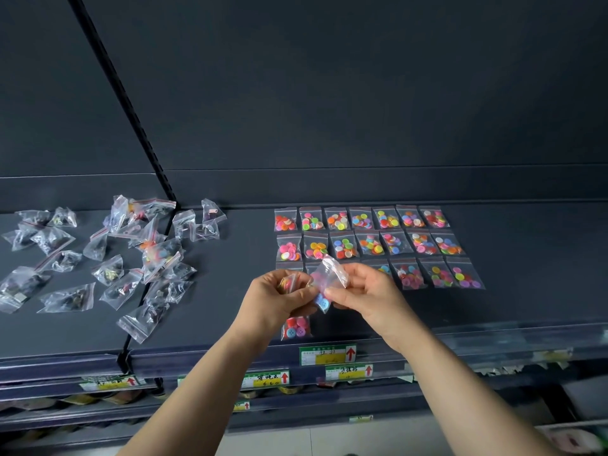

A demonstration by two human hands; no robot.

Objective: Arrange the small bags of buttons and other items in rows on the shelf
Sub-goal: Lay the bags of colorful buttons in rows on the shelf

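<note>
Standing before the dark shelf, I see at the right the rows of button bags, lying flat side by side in three lines near the back wall. At the left is the heap of loose bags, crumpled and not in order, well apart from the rows. My left hand and right hand meet above the front part of the shelf. The fingers of the right hand pinch a clear bag with a blue button at its low end; the left fingers are curled around a second bag of red and yellow buttons. Below the left hand a single bag lies near the shelf edge.
</note>
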